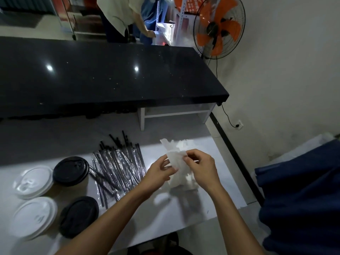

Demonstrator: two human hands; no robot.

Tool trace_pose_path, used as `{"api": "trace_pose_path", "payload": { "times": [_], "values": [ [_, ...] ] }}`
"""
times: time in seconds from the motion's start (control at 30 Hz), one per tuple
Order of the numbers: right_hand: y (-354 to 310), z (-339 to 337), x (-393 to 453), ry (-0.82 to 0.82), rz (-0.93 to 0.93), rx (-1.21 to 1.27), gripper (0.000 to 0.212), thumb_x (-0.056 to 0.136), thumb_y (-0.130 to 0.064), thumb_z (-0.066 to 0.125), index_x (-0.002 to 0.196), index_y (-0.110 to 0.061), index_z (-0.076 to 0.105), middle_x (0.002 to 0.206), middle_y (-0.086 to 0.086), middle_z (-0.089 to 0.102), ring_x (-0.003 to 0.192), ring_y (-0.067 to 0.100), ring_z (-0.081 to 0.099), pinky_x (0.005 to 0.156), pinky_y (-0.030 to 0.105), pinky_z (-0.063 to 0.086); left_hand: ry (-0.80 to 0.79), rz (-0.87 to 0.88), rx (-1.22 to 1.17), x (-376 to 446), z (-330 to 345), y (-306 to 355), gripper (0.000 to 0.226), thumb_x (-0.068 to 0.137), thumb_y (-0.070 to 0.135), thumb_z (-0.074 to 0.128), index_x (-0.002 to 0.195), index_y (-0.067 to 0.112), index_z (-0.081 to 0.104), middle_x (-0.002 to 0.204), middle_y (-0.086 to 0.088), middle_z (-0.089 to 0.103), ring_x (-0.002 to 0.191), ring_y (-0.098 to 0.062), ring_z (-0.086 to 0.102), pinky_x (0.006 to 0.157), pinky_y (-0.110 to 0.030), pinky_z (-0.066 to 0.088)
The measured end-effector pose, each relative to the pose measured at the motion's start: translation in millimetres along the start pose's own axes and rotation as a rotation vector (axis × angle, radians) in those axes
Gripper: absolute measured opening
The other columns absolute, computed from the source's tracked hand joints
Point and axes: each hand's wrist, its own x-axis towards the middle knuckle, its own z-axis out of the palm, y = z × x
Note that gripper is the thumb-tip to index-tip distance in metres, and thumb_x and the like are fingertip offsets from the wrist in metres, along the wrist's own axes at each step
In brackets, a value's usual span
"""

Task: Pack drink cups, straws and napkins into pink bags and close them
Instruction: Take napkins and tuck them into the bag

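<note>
Both hands hold one thin white napkin [175, 159] above the right part of the pale tabletop [165, 218]. The left hand [159, 172] pinches its left edge, the right hand [200, 164] its right edge. The sheet is soft, crumpled and overexposed, so its folds are hard to read. Under it lies a loose white napkin pile [185, 183], partly hidden by the hands. Left of this, black straws [117, 162] in clear glossy wrappers lie fanned on the tabletop. Further left stand four round-lidded cups: a black-lidded cup [70, 171], a second black-lidded cup [79, 216], a white-lidded cup [33, 181] and another white-lidded cup [35, 217], blurred by the wide lens.
</note>
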Motion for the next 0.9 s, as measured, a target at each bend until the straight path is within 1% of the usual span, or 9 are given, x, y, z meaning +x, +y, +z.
{"api": "trace_pose_path", "payload": {
  "times": [0.07, 0.2, 0.33, 0.4, 0.47, 0.57, 0.63, 0.73, 0.9],
  "values": [
    [1.5, 4.8, 3.5, -0.036, -0.005, 0.008, 0.009, 0.096, -0.017, 0.066, 0.098, -0.021, 0.075, 0.091, -0.013, 0.073, 0.087, -0.002, 0.065, 0.071, 0.011, 0.051, 0.025, -0.002, -0.092, 1.4, 3.8, 4.3, 0.04, 0.094, 0.01, 0.067, 0.131, 0.023, 0.058, 0.117, 0.004, 0.073, 0.104, -0.015, 0.071, 0.08, -0.033, 0.055],
    [12.1, 9.8, 14.2, -0.114, 0.008, 0.032, 0.01, 0.096, -0.016, 0.066, 0.099, -0.021, 0.074, 0.091, -0.013, 0.073, 0.088, 0.0, 0.067, 0.075, 0.013, 0.053, 0.131, -0.019, -0.206, 7.1, 10.8, 3.8, 0.031, 0.095, 0.003, 0.064, 0.123, 0.015, 0.061, 0.111, -0.007, 0.075, 0.1, -0.02, 0.073, 0.073, -0.031, 0.059],
    [24.4, 8.6, 24.3, -0.128, 0.034, 0.051, 0.011, 0.093, -0.015, 0.069, 0.094, -0.024, 0.075, 0.089, -0.014, 0.074, 0.085, -0.001, 0.067, 0.073, 0.01, 0.051, 0.217, -0.022, -0.2, 16.6, 19.4, -6.0, 0.027, 0.094, 0.001, 0.064, 0.119, 0.011, 0.067, 0.108, -0.011, 0.076, 0.102, -0.03, 0.072, 0.083, -0.043, 0.06],
    [32.4, 8.8, 27.4, -0.132, 0.042, 0.041, 0.009, 0.091, -0.015, 0.071, 0.093, -0.023, 0.076, 0.087, -0.014, 0.074, 0.084, -0.001, 0.067, 0.072, 0.01, 0.05, 0.262, -0.03, -0.18, 18.6, 23.8, -11.1, 0.025, 0.094, 0.001, 0.064, 0.117, 0.009, 0.069, 0.106, -0.011, 0.076, 0.102, -0.031, 0.072, 0.089, -0.046, 0.059],
    [40.2, 10.5, 31.5, -0.139, 0.054, 0.007, 0.009, 0.09, -0.017, 0.073, 0.097, -0.022, 0.076, 0.09, -0.014, 0.073, 0.085, -0.002, 0.066, 0.073, 0.012, 0.051, 0.305, -0.035, -0.152, 19.6, 26.7, -13.2, 0.021, 0.095, 0.001, 0.062, 0.113, 0.007, 0.071, 0.103, -0.009, 0.077, 0.1, -0.03, 0.073, 0.086, -0.041, 0.06],
    [48.0, 11.9, 36.8, -0.187, 0.073, 0.036, 0.024, 0.09, -0.022, 0.073, 0.113, -0.026, 0.071, 0.105, -0.017, 0.071, 0.091, -0.001, 0.066, 0.08, 0.019, 0.056, 0.364, -0.034, -0.111, 19.6, 26.6, -13.5, 0.016, 0.095, 0.002, 0.063, 0.107, 0.007, 0.073, 0.097, -0.007, 0.078, 0.093, -0.025, 0.073, 0.073, -0.03, 0.058],
    [48.7, 11.7, 40.1, -0.279, 0.067, 0.084, 0.029, 0.092, -0.024, 0.07, 0.12, -0.031, 0.068, 0.11, -0.019, 0.071, 0.097, 0.0, 0.066, 0.083, 0.019, 0.055, 0.371, -0.046, -0.105, 18.2, 23.7, -13.0, 0.015, 0.096, 0.003, 0.063, 0.107, 0.007, 0.073, 0.098, -0.008, 0.078, 0.092, -0.026, 0.073, 0.075, -0.032, 0.058],
    [46.0, 12.4, 43.7, -0.42, 0.04, 0.094, 0.019, 0.095, -0.022, 0.065, 0.11, -0.033, 0.071, 0.103, -0.02, 0.073, 0.097, 0.001, 0.067, 0.085, 0.021, 0.055, 0.371, -0.058, -0.072, 15.6, 17.3, -12.1, 0.014, 0.096, 0.005, 0.064, 0.105, 0.009, 0.074, 0.099, -0.008, 0.078, 0.096, -0.029, 0.073, 0.083, -0.04, 0.059],
    [44.1, 18.8, 51.1, -0.464, 0.04, 0.137, 0.014, 0.093, -0.017, 0.07, 0.104, -0.024, 0.075, 0.095, -0.013, 0.076, 0.091, 0.003, 0.07, 0.081, 0.021, 0.056, 0.444, -0.068, -0.047, 12.7, 14.2, -11.5, 0.015, 0.093, 0.002, 0.066, 0.105, 0.007, 0.075, 0.099, -0.009, 0.078, 0.096, -0.032, 0.073, 0.083, -0.041, 0.06]
  ]
}}
